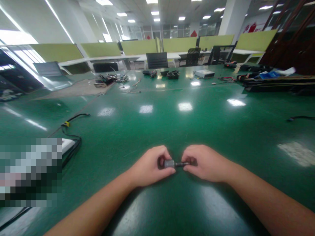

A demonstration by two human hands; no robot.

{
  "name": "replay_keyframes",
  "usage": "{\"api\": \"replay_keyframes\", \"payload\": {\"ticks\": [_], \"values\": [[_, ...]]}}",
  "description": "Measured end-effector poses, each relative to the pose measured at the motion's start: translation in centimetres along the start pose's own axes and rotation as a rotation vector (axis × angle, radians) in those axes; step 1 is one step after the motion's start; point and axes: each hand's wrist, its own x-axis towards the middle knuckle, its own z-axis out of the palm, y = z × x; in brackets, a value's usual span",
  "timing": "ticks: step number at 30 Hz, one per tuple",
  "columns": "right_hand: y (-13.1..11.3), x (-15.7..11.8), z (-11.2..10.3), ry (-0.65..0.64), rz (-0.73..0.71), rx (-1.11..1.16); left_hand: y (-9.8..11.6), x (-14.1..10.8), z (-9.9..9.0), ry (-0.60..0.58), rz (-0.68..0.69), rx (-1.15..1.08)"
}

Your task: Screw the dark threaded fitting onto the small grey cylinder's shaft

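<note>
Metal part (169, 163), thick grey end and thin dark shaft, sits level between my left hand (154, 165) and right hand (205, 163), low at green table (157, 126); cannot tell if touching it. Left thumb and fingers curl close round thick end. Right fingertips pinch thin end, gap nearly closed. Black cable (80, 115) lies well apart, off left.

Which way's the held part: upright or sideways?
Sideways: grey barrel at the left fingers, thin dark shaft running level to the right fingers.
</note>
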Motion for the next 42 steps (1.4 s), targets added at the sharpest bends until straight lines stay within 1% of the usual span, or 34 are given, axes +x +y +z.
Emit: {"api": "replay_keyframes", "payload": {"ticks": [12,28,37,42], "values": [[0.5,-0.5,-0.4,-0.012,0.026,-0.016,0.0,0.0,0.0,-0.001,-0.008,-0.009],[0.4,-0.6,-0.9,-0.028,0.064,-0.021,-0.2,-0.1,0.0,-0.001,-0.006,-0.007],[1.4,-1.0,-2.2,-0.066,0.103,-0.101,-0.1,-0.2,-0.2,-0.016,-0.013,-0.007],[1.6,-0.9,-2.5,-0.076,0.122,-0.082,-0.1,-0.2,-0.1,-0.021,-0.016,-0.007]]}}
